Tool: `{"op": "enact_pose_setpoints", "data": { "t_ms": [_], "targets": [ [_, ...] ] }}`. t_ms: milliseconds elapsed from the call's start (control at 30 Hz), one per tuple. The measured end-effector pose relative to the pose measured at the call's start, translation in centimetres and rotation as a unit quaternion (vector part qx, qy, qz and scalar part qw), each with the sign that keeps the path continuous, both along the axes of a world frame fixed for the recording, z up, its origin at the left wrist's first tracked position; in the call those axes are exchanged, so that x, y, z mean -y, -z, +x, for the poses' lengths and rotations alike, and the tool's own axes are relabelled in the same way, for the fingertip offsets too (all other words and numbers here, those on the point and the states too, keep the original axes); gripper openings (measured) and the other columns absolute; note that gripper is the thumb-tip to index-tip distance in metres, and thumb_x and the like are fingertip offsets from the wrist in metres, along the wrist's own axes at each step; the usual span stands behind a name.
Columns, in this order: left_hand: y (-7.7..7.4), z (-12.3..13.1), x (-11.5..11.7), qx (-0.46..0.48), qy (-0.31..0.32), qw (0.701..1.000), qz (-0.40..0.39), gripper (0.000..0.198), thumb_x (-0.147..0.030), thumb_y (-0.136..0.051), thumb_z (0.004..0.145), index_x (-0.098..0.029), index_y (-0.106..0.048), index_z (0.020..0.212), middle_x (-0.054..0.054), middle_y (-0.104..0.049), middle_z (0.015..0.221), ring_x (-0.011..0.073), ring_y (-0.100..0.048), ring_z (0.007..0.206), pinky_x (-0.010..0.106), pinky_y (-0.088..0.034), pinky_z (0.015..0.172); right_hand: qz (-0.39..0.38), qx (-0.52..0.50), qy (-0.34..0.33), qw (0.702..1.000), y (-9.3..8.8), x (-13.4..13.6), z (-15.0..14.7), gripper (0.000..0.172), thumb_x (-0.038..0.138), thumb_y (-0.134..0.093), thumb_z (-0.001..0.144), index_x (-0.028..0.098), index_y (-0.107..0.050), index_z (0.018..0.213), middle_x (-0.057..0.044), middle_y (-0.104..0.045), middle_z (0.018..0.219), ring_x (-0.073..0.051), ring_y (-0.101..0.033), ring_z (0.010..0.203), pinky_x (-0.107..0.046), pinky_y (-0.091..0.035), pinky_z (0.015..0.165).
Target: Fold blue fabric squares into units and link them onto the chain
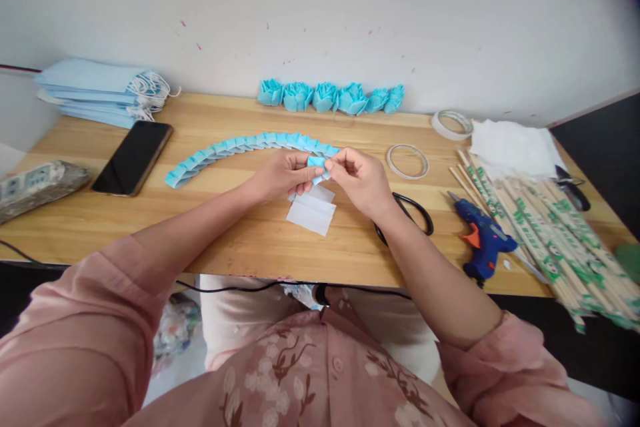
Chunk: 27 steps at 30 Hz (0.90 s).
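Note:
My left hand [284,175] and my right hand [359,178] meet over the middle of the wooden table [240,233]. Both pinch a small folded light-blue piece [317,163] between their fingertips. It sits at the right end of a long curved row of folded blue pieces [240,147] lying on the table. Just below my hands lie white rectangular pieces [313,211]. A row of blue folded flowers [330,97] stands against the wall.
A stack of blue face masks [97,90], a black phone [133,157] and a power strip [35,187] lie at the left. To the right are tape rolls [407,161], black scissors [413,212], a blue glue gun [483,237], wrapped wooden sticks [545,240] and white cloth [515,147].

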<state>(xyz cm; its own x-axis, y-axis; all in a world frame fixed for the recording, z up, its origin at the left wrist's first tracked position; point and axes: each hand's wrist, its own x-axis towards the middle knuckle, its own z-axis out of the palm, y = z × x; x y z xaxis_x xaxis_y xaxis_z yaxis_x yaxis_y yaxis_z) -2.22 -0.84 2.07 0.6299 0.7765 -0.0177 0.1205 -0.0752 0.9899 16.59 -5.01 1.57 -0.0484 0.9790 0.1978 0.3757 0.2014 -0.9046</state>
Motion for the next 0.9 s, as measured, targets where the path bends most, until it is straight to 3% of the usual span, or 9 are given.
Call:
{"op": "enact_pose_setpoints", "data": {
  "t_ms": [233, 433, 567, 900],
  "targets": [
    [0.1, 0.0, -0.1, 0.024, -0.08, 0.997, 0.006, 0.03, -0.039, -0.073, 0.082, -0.015, -0.061, 0.07, -0.002, -0.058, 0.053, 0.0055, -0.05, 0.044, 0.016, -0.038, 0.041, -0.042, -0.046, -0.036, 0.997, -0.2, 0.2, 0.2, 0.038, 0.054, -0.056, 0.092, 0.021, -0.06, 0.074, 0.0, -0.066, 0.07, -0.013, -0.059, 0.067, -0.029, -0.046, 0.07],
    [0.2, 0.3, -0.1, 0.057, -0.117, 0.991, 0.032, 0.031, -0.04, -0.074, 0.08, -0.016, -0.058, 0.07, -0.003, -0.058, 0.053, 0.0054, -0.049, 0.043, 0.016, -0.036, 0.04, -0.105, -0.065, -0.081, 0.989, -0.5, 0.3, -0.4, 0.022, 0.041, -0.068, 0.081, 0.02, -0.062, 0.078, 0.001, -0.064, 0.073, -0.012, -0.057, 0.065, -0.028, -0.045, 0.065],
    [0.3, 0.4, 0.1, 0.053, -0.133, 0.988, 0.053, 0.031, -0.04, -0.071, 0.082, -0.017, -0.055, 0.069, -0.003, -0.058, 0.054, 0.0054, -0.049, 0.043, 0.017, -0.036, 0.041, -0.089, -0.071, -0.066, 0.991, -0.6, 0.3, -0.7, 0.016, 0.035, -0.067, 0.078, 0.02, -0.061, 0.076, 0.001, -0.064, 0.074, -0.011, -0.056, 0.064, -0.029, -0.045, 0.065],
    [0.8, 0.8, 0.5, 0.054, -0.14, 0.982, 0.112, 0.036, -0.048, -0.07, 0.084, -0.018, -0.056, 0.071, -0.003, -0.057, 0.057, 0.0071, -0.051, 0.05, 0.02, -0.04, 0.049, -0.109, -0.128, -0.032, 0.985, -0.1, 0.3, -1.5, 0.023, 0.04, -0.07, 0.076, 0.022, -0.058, 0.069, 0.003, -0.058, 0.066, -0.012, -0.05, 0.062, -0.028, -0.045, 0.06]
  ]
}}
